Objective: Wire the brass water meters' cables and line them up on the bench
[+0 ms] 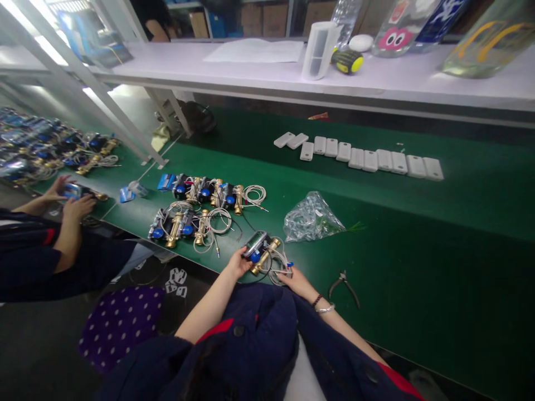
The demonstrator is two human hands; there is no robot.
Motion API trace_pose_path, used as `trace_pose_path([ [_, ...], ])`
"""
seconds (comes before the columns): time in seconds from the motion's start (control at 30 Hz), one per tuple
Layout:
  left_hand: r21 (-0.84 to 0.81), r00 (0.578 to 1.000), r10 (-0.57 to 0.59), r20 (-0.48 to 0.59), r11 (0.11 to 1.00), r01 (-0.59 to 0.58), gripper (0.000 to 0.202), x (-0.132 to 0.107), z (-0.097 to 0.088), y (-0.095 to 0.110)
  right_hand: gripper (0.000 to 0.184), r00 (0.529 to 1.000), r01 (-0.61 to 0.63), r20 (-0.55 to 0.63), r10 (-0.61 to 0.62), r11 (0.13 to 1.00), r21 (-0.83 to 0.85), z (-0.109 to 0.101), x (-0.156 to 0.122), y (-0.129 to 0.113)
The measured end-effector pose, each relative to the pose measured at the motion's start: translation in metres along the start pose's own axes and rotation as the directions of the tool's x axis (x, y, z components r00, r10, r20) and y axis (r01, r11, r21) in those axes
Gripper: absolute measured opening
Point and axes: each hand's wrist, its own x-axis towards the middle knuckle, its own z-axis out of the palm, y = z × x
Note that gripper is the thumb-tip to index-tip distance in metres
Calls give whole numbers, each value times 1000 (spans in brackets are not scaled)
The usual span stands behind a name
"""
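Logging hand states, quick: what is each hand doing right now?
Left hand: closed on the brass meter.
Right hand: resting on the white cable coil; whether it grips cannot be told.

Brass-bodied meter [262, 252] w/ grey top & blue cap, tilted, gripped at left hand [239, 262] (white cable [278, 266] coiled by right hand [296, 277]).
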Motion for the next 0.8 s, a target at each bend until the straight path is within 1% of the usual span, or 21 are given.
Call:
trace_pose_path([
  [0.1, -65, 999, 33, -29, 997, -35, 10, -9, -7, -4, 17, 1000, -25, 9, 25, 999, -26, 1, -2, -1],
  [0.2, -141, 995, 95, -31, 985, -98, 12, -23, -13, -1, 21, 999, -40, -14, 40, 998, -42, -3, 4, -6],
  [0.27, -196, 988, 150, -35, 968, -154, 13, -34, -14, 5, 26, 999, -37, -21, 36, 999, -31, -1, 16, -17],
  [0.33, -248, 974, 220, -47, 942, -224, 13, -44, -14, 16, 29, 999, -31, 8, 31, 999, 7, 9, 33, -35],
  [0.37, -273, 964, 261, -57, 924, -267, 13, -48, -15, 22, 29, 998, -32, 50, 30, 999, 34, 18, 42, -46],
  [0.43, -308, 936, 341, -84, 885, -349, 13, -55, -17, 37, 27, 981, -50, 193, 33, 995, 85, 42, 57, -69],
  [0.5, -314, 912, 392, -122, 856, -410, 15, -58, -23, 53, 18, 935, -86, 351, 41, 990, 113, 68, 66, -89],
  [0.53, -303, 903, 404, -147, 851, -430, 16, -58, -27, 60, 15, 912, -104, 408, 47, 988, 117, 80, 67, -95],
  [0.57, -283, 896, 409, -175, 850, -444, 16, -56, -31, 65, 16, 895, -122, 442, 58, 985, 119, 90, 66, -99],
  [0.63, -219, 883, 410, -230, 862, -458, 14, -51, -40, 73, 23, 880, -168, 465, 92, 978, 123, 102, 62, -97],
  [0.67, -179, 875, 412, -254, 869, -461, 13, -47, -44, 76, 25, 876, -201, 468, 120, 971, 126, 103, 59, -93],
  [0.73, -79, 856, 426, -292, 882, -466, 11, -43, -48, 78, 24, 865, -286, 465, 192, 947, 142, 93, 52, -79],
  [0.8, 49, 823, 462, -330, 879, -473, 8, -45, -48, 77, 24, 864, -365, 434, 255, 911, 192, 69, 45, -61],
])
